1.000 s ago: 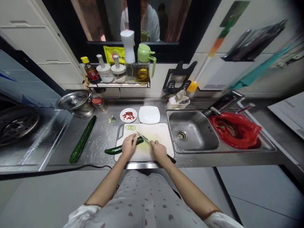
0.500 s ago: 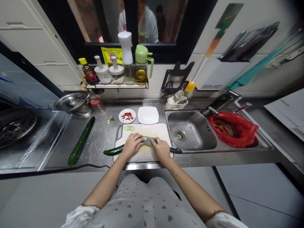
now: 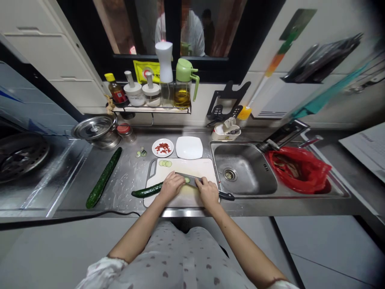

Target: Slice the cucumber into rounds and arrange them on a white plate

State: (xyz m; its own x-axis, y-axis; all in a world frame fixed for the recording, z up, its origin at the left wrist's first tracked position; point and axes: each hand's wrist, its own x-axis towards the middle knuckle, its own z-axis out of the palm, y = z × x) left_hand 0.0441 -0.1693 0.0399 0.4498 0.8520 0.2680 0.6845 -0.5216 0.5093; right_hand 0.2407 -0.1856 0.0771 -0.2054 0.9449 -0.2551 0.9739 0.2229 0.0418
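Note:
My left hand (image 3: 172,186) is closed around the cut end of a dark green cucumber (image 3: 148,190), which sticks out past the left edge of a white cutting board (image 3: 183,163). In my right hand (image 3: 208,190) is a kitchen knife (image 3: 227,196), its black handle pointing right beyond the board. The blade slants in front of my left fingertips, and a pale cucumber slice (image 3: 187,180) lies against it. Several cut slices (image 3: 165,163) overlap at the board's upper left. My left fingers hide the cucumber's cut end.
Behind the board are a plate of chopped red bits (image 3: 163,148) and a white square plate (image 3: 189,147). Another whole cucumber (image 3: 104,177) and some cucumber scraps (image 3: 141,152) lie left. The sink (image 3: 245,168) and a red plastic bag (image 3: 300,168) are to the right.
The view has shifted slightly. More of the blade's tip now shows beyond my left fingers, which sit more bunched on the cucumber. The cut slices lie as before.

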